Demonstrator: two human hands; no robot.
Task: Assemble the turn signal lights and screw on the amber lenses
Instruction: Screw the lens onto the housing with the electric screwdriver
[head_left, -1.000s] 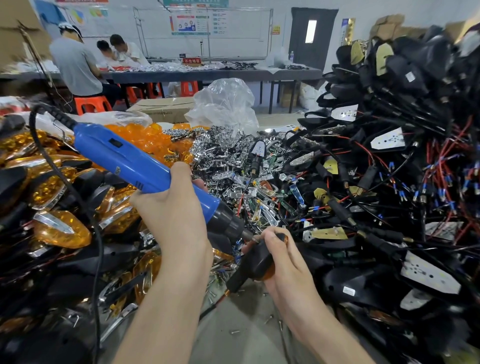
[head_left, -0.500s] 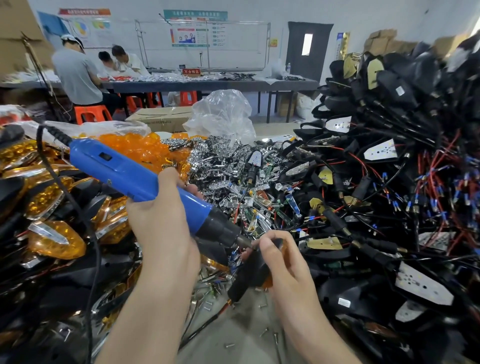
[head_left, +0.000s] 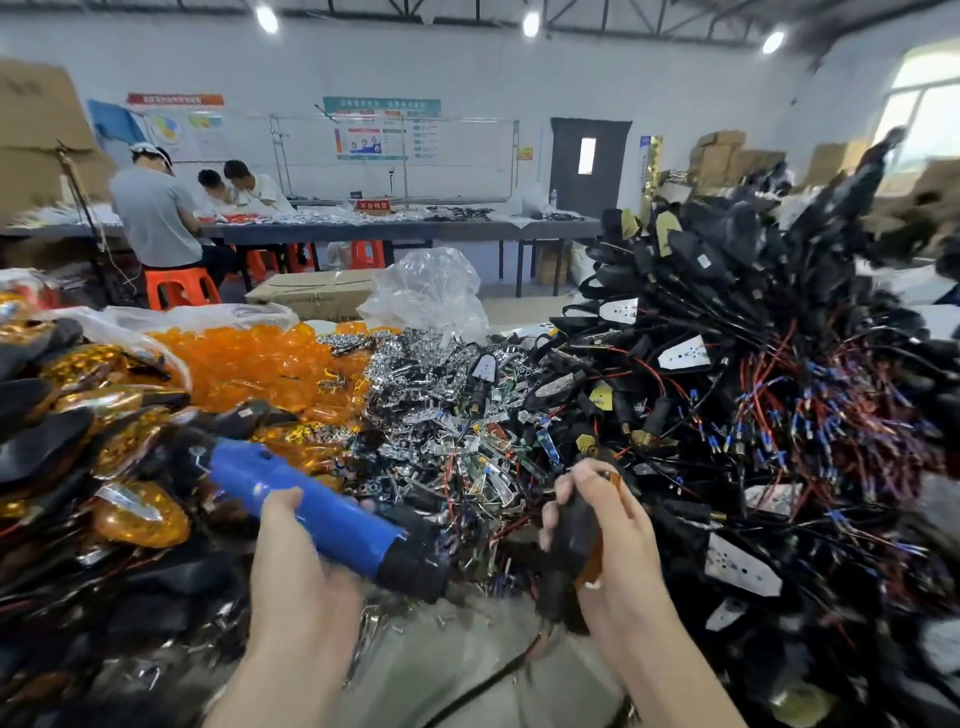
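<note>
In the right hand (head_left: 626, 540), a blurred turn signal (head_left: 570, 532) — lens (head_left: 596, 564) mostly hidden.

White wall (head_left: 467, 67), grey door (head_left: 589, 161), long table (head_left: 395, 228), orange stools (head_left: 179, 286).

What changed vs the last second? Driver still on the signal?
The left hand has pulled the blue screwdriver back to the left, so its bit is now off the turn signal, with a gap between them. The right hand has tipped the signal more upright. Both grips are unchanged; the amber lens pile lies as before.
</note>
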